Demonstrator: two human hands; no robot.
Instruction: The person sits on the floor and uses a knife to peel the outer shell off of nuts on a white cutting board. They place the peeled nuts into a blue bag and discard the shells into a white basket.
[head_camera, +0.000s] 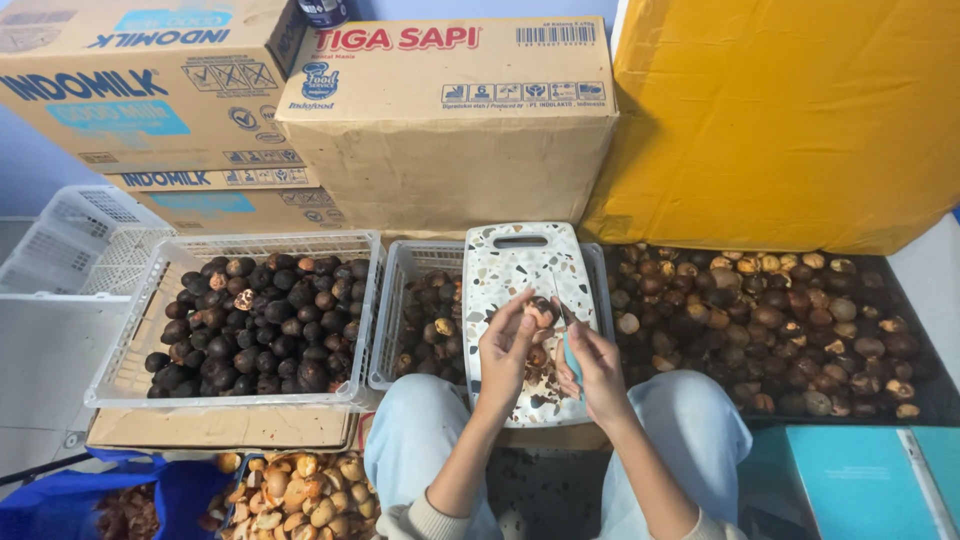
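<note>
A small brown nut (541, 313) sits pinched in the left hand's (506, 352) fingertips, above a speckled board (510, 270). Just right of it, the right hand (597, 368) is closed round a knife (564, 322) whose blade touches the nut. Left of both hands stands a basket (362, 300) of dark nuts; right lies a loose pile (780, 325).

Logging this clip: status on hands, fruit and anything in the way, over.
Left hand holds small brown fruit. Right hand holds knife against it, over speckled cutting board. Nothing in the way.
</note>
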